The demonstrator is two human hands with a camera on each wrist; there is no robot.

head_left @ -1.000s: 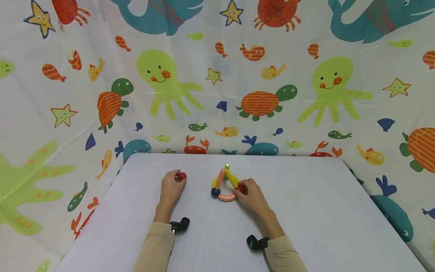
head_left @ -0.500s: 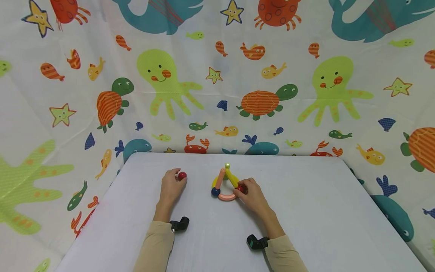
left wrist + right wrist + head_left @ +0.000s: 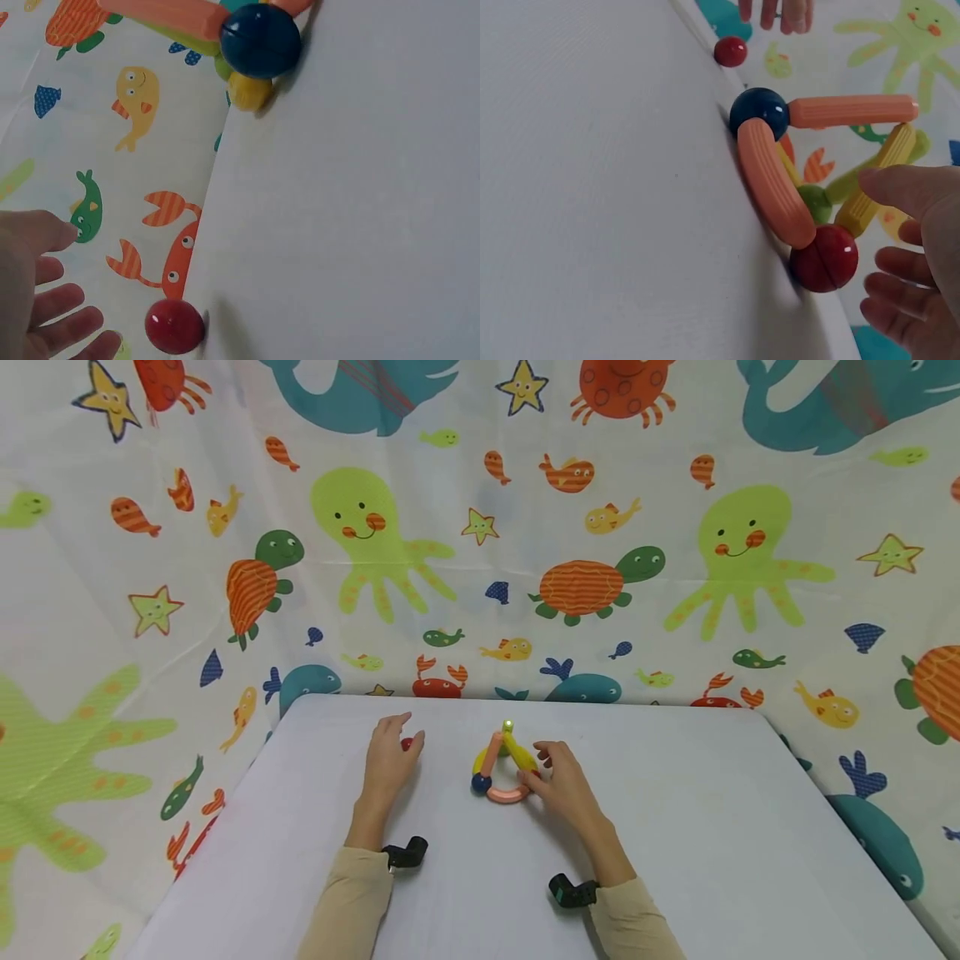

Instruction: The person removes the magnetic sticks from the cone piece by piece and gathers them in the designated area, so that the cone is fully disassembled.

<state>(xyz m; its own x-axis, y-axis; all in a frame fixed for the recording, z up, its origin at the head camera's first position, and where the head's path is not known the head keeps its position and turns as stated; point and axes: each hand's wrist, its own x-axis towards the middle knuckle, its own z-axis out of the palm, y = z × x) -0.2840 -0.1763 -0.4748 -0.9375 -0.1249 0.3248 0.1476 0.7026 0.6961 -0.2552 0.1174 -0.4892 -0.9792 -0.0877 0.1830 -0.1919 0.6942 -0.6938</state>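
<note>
My left hand (image 3: 386,764) is open around a loose red ball (image 3: 175,327) on the table, its fingers spread apart from the ball. To its right stands a frame of building rods and balls. A blue ball (image 3: 759,114) joins a curved salmon rod (image 3: 772,184) and a straight salmon rod (image 3: 851,110) that slants upward. At the curved rod's other end is a second red ball (image 3: 825,259), where a straight yellow rod (image 3: 894,154) rises. A lime rod (image 3: 851,180) and a green ball (image 3: 815,202) lie behind. My right hand (image 3: 566,785) is open beside this corner, its thumb overlapping the yellow rod.
The white table (image 3: 712,827) reaches to a hanging cloth (image 3: 480,610) printed with sea animals. Black wrist cameras are strapped to both forearms, the left camera (image 3: 407,852) and the right camera (image 3: 572,892).
My left fingers have opened and let go of the loose red ball. My right fingers have spread off the frame's red corner ball. The frame stays standing; the head view has shifted slightly.
</note>
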